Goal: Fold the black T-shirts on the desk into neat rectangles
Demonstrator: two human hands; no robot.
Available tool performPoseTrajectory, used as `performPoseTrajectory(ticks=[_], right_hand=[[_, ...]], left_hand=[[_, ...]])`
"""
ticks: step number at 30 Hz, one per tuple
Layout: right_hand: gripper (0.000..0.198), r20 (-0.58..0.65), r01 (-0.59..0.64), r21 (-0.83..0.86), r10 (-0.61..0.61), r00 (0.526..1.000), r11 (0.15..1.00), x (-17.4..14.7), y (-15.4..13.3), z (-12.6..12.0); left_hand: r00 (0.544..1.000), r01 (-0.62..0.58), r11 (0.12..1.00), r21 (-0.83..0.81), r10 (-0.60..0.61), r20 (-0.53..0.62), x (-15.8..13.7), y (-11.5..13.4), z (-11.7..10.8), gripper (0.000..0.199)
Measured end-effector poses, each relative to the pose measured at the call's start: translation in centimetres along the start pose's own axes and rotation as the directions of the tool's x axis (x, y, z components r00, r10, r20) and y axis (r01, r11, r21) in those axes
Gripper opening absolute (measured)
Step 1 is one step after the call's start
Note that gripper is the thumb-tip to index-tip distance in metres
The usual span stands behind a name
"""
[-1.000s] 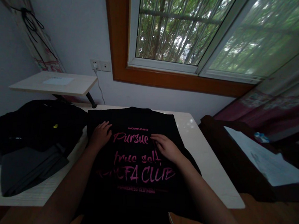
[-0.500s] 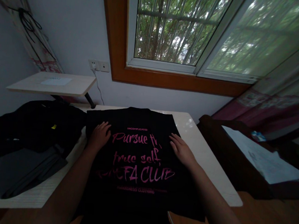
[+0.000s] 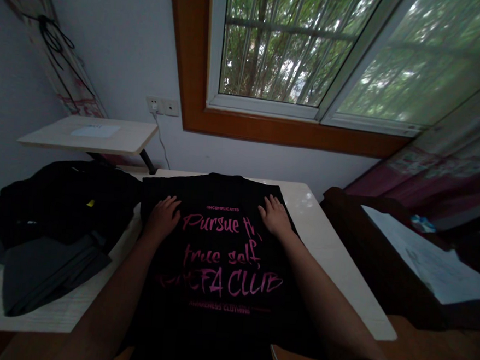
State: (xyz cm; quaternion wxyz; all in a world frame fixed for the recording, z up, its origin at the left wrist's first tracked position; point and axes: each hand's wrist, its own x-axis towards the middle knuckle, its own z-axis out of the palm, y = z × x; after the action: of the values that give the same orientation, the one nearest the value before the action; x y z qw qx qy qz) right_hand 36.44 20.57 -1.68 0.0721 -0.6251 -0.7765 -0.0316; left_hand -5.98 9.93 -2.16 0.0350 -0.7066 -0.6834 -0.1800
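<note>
A black T-shirt [image 3: 218,195] with pink lettering lies spread on the pale table, its collar edge toward the wall and its lower part reaching the near table edge. My left hand [image 3: 164,214] rests flat on the shirt's upper left, beside the word "Pursue", fingers stretched out. On the upper right of the cloth lies my right hand [image 3: 275,215], palm down with the fingers spread. Neither hand grips the fabric. My right forearm covers part of the shirt's right side.
Dark clothes [image 3: 70,195] and a folded grey garment [image 3: 53,271] are heaped on the table's left. Behind them stands a small raised shelf [image 3: 54,134] with a paper. The table [image 3: 333,263] ends at the right, near a dark brown piece of furniture [image 3: 354,248] bearing a white sheet [image 3: 419,253].
My right hand has moved up and inward from the shirt's right edge onto its upper right. My left hand stays in place on the cloth. The view has shifted slightly.
</note>
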Motion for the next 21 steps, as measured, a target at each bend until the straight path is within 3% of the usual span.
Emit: performPoseTrajectory(ticks=[6, 13, 18, 21], right_hand=[[0.072, 0.054, -0.118, 0.015, 0.117, 0.992, 0.993, 3.9, 0.7, 0.5], [0.072, 0.061, -0.146, 0.026, 0.144, 0.988, 0.989, 5.1, 1.0, 0.8], [0.058, -0.094, -0.106, 0.050, 0.110, 0.989, 0.993, 3.8, 0.7, 0.1], [0.050, -0.233, -0.135, 0.085, 0.152, 0.961, 0.987, 2.0, 0.5, -0.8]], left_hand=[[1.000, 0.004, 1.000, -0.009, -0.004, -0.002, 0.0, 0.0, 0.0, 0.042], [1.000, 0.000, 1.000, 0.016, 0.000, 0.012, 0.3, -0.1, 0.2, 0.043], [1.000, 0.000, 1.000, 0.028, -0.001, 0.030, 0.3, 0.3, -0.2, 0.044], [0.999, 0.003, 1.000, 0.021, -0.003, 0.034, 0.2, 0.5, -0.5, 0.044]])
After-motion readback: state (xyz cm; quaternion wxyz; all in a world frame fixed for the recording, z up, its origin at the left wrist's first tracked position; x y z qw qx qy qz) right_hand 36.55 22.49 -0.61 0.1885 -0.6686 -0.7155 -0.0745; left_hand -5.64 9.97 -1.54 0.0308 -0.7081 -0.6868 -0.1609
